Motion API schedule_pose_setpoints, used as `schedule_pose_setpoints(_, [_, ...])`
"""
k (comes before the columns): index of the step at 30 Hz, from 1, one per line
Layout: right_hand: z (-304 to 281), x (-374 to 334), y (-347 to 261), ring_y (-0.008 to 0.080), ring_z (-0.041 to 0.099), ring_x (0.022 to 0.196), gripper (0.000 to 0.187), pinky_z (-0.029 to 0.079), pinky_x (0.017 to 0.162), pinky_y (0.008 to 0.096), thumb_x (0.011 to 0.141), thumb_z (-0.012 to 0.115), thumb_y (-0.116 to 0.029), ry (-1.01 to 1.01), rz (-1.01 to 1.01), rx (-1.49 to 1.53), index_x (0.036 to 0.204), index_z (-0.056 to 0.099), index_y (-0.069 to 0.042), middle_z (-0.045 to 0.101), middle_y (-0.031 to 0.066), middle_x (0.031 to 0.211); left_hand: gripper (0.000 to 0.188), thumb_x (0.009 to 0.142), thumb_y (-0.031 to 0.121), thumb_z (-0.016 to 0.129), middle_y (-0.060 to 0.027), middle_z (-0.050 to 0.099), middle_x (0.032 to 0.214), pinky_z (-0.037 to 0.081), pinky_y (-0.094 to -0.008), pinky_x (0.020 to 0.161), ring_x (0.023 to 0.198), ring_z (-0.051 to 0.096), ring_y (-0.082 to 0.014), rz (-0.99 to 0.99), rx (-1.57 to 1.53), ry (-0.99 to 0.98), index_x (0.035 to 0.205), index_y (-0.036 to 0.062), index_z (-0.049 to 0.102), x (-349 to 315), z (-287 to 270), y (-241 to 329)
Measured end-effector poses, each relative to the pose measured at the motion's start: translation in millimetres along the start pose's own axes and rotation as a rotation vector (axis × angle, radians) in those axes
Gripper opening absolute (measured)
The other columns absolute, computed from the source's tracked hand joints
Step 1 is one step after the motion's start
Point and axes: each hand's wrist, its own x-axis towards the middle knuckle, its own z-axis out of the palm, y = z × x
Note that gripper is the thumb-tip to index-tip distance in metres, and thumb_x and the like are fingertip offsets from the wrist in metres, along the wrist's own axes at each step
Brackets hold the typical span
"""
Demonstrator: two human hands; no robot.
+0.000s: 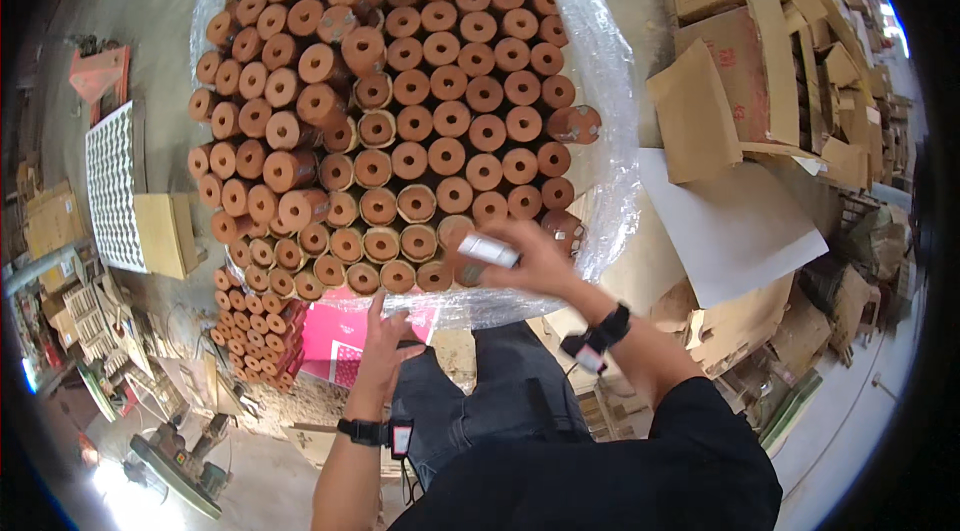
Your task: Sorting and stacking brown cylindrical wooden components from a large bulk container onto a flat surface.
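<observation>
In front of me stands a large batch of reddish-brown cylinders, each with a round hole in its end, packed upright side by side. At the near edge of the batch, my right hand is closed around one brown cylinder, tilted, with a whitish label on its side. My left hand holds nothing; its fingers are apart, close to the near edge and over a pink printed sheet. Clear plastic film surrounds the batch. Several near cylinders have tan paper around their rims.
A smaller stack of similar cylinders sits at the lower left. Opened cardboard boxes and a large white sheet lie to the right. A black-and-white patterned panel and a red metal stand are at the left.
</observation>
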Motion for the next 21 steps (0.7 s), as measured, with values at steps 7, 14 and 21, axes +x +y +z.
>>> schedule_pose_setpoints(7, [31.7,-11.3,-2.5,0.0375,0.053,0.122,0.083,0.044,0.102,0.0472,0.079,0.075,-0.055,-0.458,0.180,-0.163,0.141,0.048,-0.008,0.054,0.0219,0.132,0.063,0.086,0.024,0.079,-0.0100,0.060,0.123,0.051,-0.0302,0.090,0.108,0.060,-0.0177,-0.062,0.363,-0.156,0.137,0.0002,0.050,54.5,22.4,13.6])
schedule_pose_setpoints(14, [-38.8,23.9,136.3,0.0297,0.068,0.097,0.082,0.040,0.095,0.0564,0.067,0.076,-0.050,-0.657,0.674,-1.096,0.134,0.054,-0.008,0.071,0.0124,0.098,0.061,0.078,0.037,0.082,-0.0180,0.060,0.107,0.048,-0.0420,0.091,0.101,0.057,-0.0336,0.435,0.985,0.205,0.124,0.0069,0.055,91.4,0.8,-23.0])
schedule_pose_setpoints(21, [-40.3,13.2,64.6,0.0379,0.060,0.119,0.102,0.047,0.102,0.0398,0.064,0.085,-0.041,-0.332,0.440,0.034,0.147,0.037,-0.008,0.064,0.0222,0.124,0.058,0.090,0.032,0.074,-0.0046,0.056,0.107,0.047,-0.0303,0.089,0.099,0.056,-0.0148,-0.134,0.384,-0.228,0.137,0.0074,0.050,78.3,16.7,18.9])
